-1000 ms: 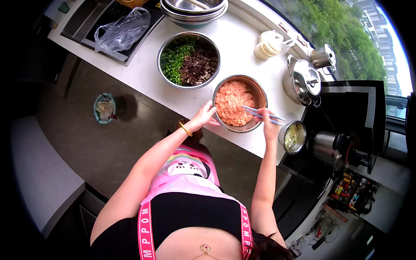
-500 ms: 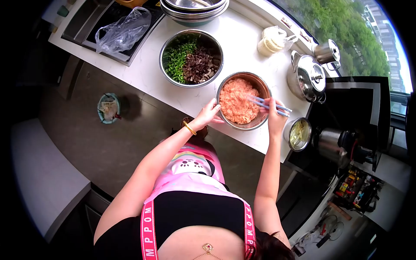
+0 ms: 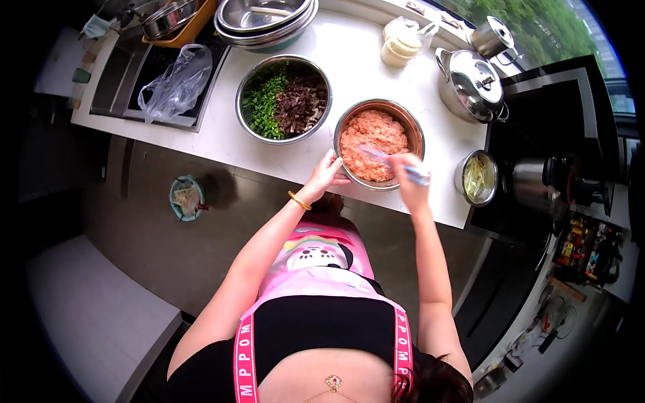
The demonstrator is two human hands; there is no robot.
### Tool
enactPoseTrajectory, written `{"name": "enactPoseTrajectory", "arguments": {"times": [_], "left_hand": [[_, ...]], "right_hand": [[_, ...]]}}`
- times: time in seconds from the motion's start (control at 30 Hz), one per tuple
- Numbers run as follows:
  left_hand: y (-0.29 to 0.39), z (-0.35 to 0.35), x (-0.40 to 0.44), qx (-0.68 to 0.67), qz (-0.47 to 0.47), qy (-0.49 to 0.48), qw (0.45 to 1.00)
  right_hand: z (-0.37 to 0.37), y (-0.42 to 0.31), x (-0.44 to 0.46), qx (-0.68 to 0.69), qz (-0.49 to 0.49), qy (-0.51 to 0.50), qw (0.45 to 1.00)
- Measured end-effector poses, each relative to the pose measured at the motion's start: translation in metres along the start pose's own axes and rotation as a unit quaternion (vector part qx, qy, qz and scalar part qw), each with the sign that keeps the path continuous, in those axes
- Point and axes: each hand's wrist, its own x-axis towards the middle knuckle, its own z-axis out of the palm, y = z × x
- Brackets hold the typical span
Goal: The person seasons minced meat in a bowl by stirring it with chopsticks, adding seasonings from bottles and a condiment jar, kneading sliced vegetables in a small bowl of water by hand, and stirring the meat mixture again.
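A steel bowl (image 3: 418, 127) of pinkish minced meat (image 3: 374, 138) stands near the front edge of the white counter. My left hand (image 3: 325, 176) grips its left rim, thumb at the edge and fingers along the outer wall. In my right hand (image 3: 411, 180) are bluish chopsticks (image 3: 377, 155), blurred by motion, with their tips in the meat. To the left of the meat sits a larger steel bowl (image 3: 285, 138) with chopped green herbs (image 3: 264, 106) and dark chopped pieces (image 3: 300, 107), side by side and unmixed.
Stacked steel bowls (image 3: 265, 35) stand at the back left, beside a clear plastic bag (image 3: 176, 84) at the sink. At right are a lidded pot (image 3: 470, 87) and a small bowl of pale strips (image 3: 478, 178). A waste bin (image 3: 188, 197) stands on the floor.
The chopsticks and my right hand have moved lower over the bowl, and the tips now reach into the meat's middle. My left hand stays on the rim. The whole view has turned slightly.
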Motion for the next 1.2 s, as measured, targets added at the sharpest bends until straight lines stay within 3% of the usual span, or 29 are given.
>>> {"name": "enactPoseTrajectory", "arguments": {"times": [0.03,0.1,0.13,0.17,0.3,0.4,0.5,0.57,0.63,0.7,0.87,0.93,1.03,1.07,1.2], "left_hand": [[0.001,-0.001,0.002,0.004,-0.002,-0.003,1.000],[0.002,-0.004,0.002,0.011,0.000,-0.016,1.000],[0.002,-0.005,0.002,0.018,-0.003,-0.019,1.000],[0.001,-0.004,0.003,0.016,0.002,-0.011,1.000],[0.006,-0.001,0.000,0.026,-0.011,0.010,1.000],[0.010,-0.003,-0.001,-0.008,-0.049,0.032,0.998],[0.029,-0.013,0.006,-0.037,-0.085,-0.042,0.995],[0.037,-0.014,0.016,-0.035,-0.106,-0.054,0.992],[0.043,-0.015,0.029,-0.034,-0.197,-0.121,0.972],[0.045,-0.011,0.032,-0.012,-0.223,-0.125,0.967],[0.020,-0.008,0.027,0.005,-0.179,-0.065,0.982],[0.011,-0.011,0.024,0.009,-0.170,-0.053,0.984],[0.012,0.016,-0.012,0.019,-0.168,-0.019,0.985],[0.010,0.027,-0.025,0.036,-0.179,-0.024,0.983],[-0.034,0.046,-0.052,0.073,-0.210,-0.072,0.972]], "right_hand": [[0.013,-0.006,-0.004,-0.019,-0.010,-0.040,0.999],[0.033,0.013,-0.002,-0.156,-0.142,-0.093,0.973],[0.029,0.022,0.001,-0.133,-0.153,-0.085,0.976],[0.018,0.030,0.006,-0.085,-0.133,-0.060,0.986],[-0.033,0.015,0.007,-0.147,-0.042,0.041,0.987],[-0.045,-0.005,-0.014,-0.001,0.054,0.139,0.989],[-0.053,0.021,-0.033,0.038,0.153,0.205,0.966],[-0.044,0.086,-0.042,0.117,0.185,0.235,0.947],[-0.022,0.107,-0.042,0.193,0.222,0.311,0.904],[-0.004,0.112,-0.042,0.208,0.236,0.362,0.878],[0.007,0.097,-0.054,0.216,0.231,0.409,0.856],[0.005,0.108,-0.065,0.275,0.293,0.361,0.842],[0.001,0.098,-0.093,0.232,0.254,0.373,0.862],[-0.001,0.102,-0.111,0.261,0.223,0.377,0.861],[-0.039,0.090,-0.191,0.340,0.266,0.380,0.818]]}}
